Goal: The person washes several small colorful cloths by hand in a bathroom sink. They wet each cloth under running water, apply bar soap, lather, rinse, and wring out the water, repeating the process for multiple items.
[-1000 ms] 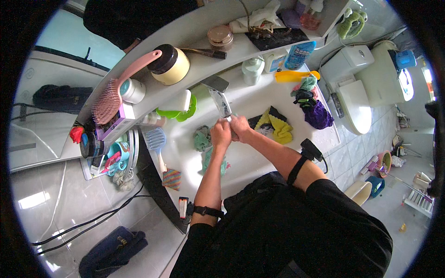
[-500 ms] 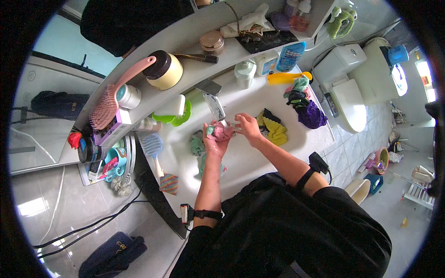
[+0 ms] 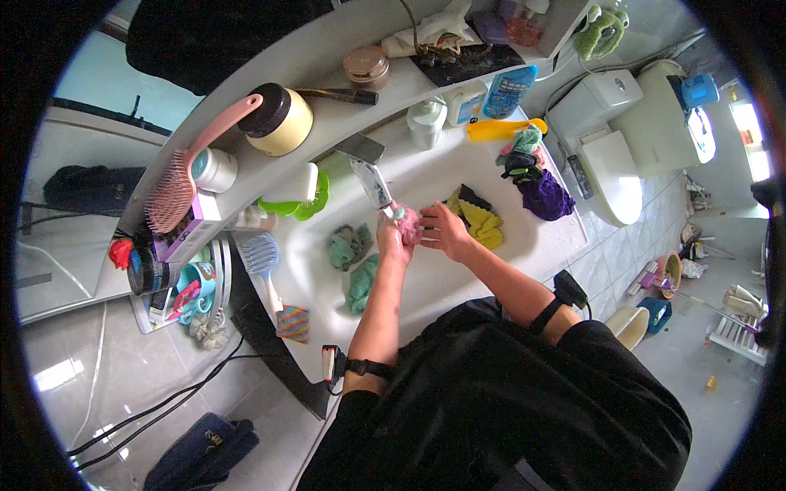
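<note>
My left hand [image 3: 391, 239] is closed around a wet, bunched pink cloth [image 3: 408, 226], directly under the faucet [image 3: 372, 183]. A bit of pale green shows at the bundle's top. My right hand [image 3: 446, 232] is at the bundle's right side, fingers spread and bent; whether its fingertips touch the cloth I cannot tell. Both hands are above the white sink basin [image 3: 315, 274]. Left of my left wrist, a grey-green cloth [image 3: 350, 246] and a green cloth [image 3: 361, 286] lie in the basin. A yellow and black cloth [image 3: 477, 219] lies beyond my right hand.
A purple cloth [image 3: 547, 196] and other small cloths sit on the sink's right rim. Bottles, including a white pump bottle [image 3: 426, 124], stand along the back. A green soap dish [image 3: 312, 199] and a blue hairbrush [image 3: 262, 255] are at left; a toilet [image 3: 612, 176] is to the right.
My left hand has moved right with the pink cloth, closer under the faucet's outlet. The right hand has shifted slightly right and down. More of the green cloths in the basin shows.
</note>
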A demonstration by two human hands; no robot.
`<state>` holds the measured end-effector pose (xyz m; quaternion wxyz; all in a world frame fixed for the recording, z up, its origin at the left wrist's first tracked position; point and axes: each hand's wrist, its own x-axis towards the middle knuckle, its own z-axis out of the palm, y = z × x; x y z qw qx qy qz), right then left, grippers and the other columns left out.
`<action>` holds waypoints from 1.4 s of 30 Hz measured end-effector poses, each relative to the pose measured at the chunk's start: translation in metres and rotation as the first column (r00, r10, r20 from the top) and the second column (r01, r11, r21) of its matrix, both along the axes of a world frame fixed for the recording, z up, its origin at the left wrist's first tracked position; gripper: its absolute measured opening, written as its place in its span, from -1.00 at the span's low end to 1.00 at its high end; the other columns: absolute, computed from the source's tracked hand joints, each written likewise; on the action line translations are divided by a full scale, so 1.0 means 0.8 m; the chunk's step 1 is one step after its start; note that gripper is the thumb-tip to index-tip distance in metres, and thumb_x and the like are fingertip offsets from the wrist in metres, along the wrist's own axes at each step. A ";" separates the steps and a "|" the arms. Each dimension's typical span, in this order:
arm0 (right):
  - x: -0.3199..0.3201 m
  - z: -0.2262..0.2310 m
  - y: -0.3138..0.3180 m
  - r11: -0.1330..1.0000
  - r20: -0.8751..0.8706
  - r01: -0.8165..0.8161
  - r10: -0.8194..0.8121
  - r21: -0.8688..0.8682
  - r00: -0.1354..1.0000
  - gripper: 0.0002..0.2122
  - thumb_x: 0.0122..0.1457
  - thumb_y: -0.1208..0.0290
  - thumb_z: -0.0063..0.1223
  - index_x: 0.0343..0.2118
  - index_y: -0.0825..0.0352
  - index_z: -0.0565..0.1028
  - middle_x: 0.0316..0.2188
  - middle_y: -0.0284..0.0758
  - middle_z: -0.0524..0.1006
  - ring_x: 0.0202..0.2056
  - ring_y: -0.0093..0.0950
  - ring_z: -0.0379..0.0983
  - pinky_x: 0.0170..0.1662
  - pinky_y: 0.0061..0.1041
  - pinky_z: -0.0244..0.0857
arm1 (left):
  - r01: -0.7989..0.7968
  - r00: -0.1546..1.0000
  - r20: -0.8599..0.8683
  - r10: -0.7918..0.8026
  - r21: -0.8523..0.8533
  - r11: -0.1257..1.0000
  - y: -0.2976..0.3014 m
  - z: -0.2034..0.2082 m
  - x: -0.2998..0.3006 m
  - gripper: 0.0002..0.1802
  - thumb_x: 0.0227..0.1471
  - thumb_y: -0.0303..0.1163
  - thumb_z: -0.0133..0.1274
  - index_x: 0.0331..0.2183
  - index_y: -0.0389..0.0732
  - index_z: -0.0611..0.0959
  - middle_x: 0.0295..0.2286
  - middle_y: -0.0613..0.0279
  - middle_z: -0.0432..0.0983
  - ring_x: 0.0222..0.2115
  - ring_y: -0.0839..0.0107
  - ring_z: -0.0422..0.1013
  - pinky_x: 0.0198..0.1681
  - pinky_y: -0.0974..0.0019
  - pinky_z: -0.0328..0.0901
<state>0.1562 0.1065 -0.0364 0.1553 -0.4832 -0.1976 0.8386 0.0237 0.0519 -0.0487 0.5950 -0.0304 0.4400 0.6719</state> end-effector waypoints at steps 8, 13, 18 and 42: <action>0.001 -0.006 -0.008 0.997 0.046 -0.070 0.068 0.040 0.997 -0.46 0.30 -0.07 -0.24 0.10 0.33 0.31 -0.05 -0.25 0.43 -0.12 -0.31 0.46 -0.04 -0.23 0.37 | -0.005 0.998 -0.063 -0.023 -0.406 0.914 0.006 -0.001 0.008 -0.71 0.16 -0.05 -0.08 -0.38 -0.05 0.46 -0.70 0.32 0.36 -0.79 0.39 0.23 -0.84 0.31 0.01; -0.031 0.011 -0.020 0.993 0.142 -0.099 0.089 0.065 0.986 -0.46 0.26 -0.11 -0.24 0.03 0.29 0.38 -0.19 -0.28 0.48 -0.21 -0.33 0.46 -0.13 -0.32 0.39 | -0.004 1.000 0.009 0.008 -0.330 0.944 -0.013 -0.011 -0.003 -0.51 0.14 0.13 -0.15 -0.33 -0.14 0.48 -0.70 0.27 0.37 -0.79 0.33 0.28 -0.82 0.21 0.11; -0.071 0.025 -0.019 0.975 -0.171 -0.140 0.111 -0.170 0.979 -0.42 0.20 -0.26 -0.31 -0.12 0.19 0.49 -0.26 -0.29 0.55 -0.26 -0.31 0.50 -0.17 -0.33 0.39 | -0.065 0.930 -0.362 -0.057 -0.314 0.947 -0.033 -0.006 -0.021 -0.37 0.20 0.22 -0.29 -0.25 -0.18 0.52 -0.26 0.20 0.46 -0.23 0.27 0.40 -0.15 0.16 0.32; -0.090 0.052 0.017 0.966 -0.003 -0.250 0.251 0.069 0.968 -0.55 0.26 -0.11 -0.24 -0.10 0.20 0.43 -0.33 -0.15 0.47 -0.45 -0.27 0.43 -0.43 -0.31 0.35 | -0.129 0.953 -0.292 0.080 -0.153 0.980 -0.068 0.052 -0.029 -0.35 0.19 0.11 -0.08 0.18 -0.02 0.31 0.06 0.20 0.34 0.07 0.20 0.32 0.01 -0.10 0.32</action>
